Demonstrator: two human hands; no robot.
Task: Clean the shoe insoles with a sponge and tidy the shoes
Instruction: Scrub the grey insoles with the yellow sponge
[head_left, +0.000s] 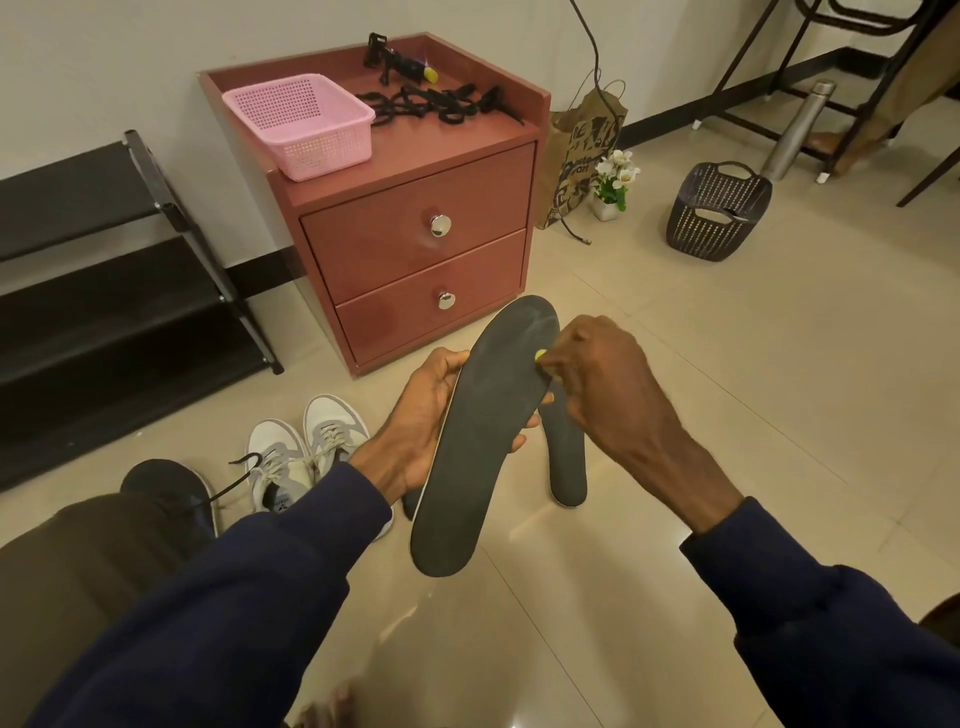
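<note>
Far to my left stands a black shoe rack (104, 291) against the wall, and beside it the red bedside cabinet (415, 234) with a pink basket (301, 124) and black straps (441, 104) on top. On the floor (727, 389) near my left knee sit a black shoe (171, 488) and a pair of grey sneakers (306, 452). My left hand (421, 415) grips the dark insole (483, 436) around its middle, thumb on the near edge and fingers wrapped behind, holding it up lengthwise with the toe end pointing toward the cabinet. My right hand (602, 384) is curled closed at the insole's right edge near the toe, pinching something small and yellow-green (540, 356) against it, probably the sponge, though only a speck shows. A second insole (569, 457) lies on the floor just below my right hand, partly hidden behind the held one. Farther right stand a paper bag (582, 156), a small flower pot (613, 182) and a dark basket (717, 208).
</note>
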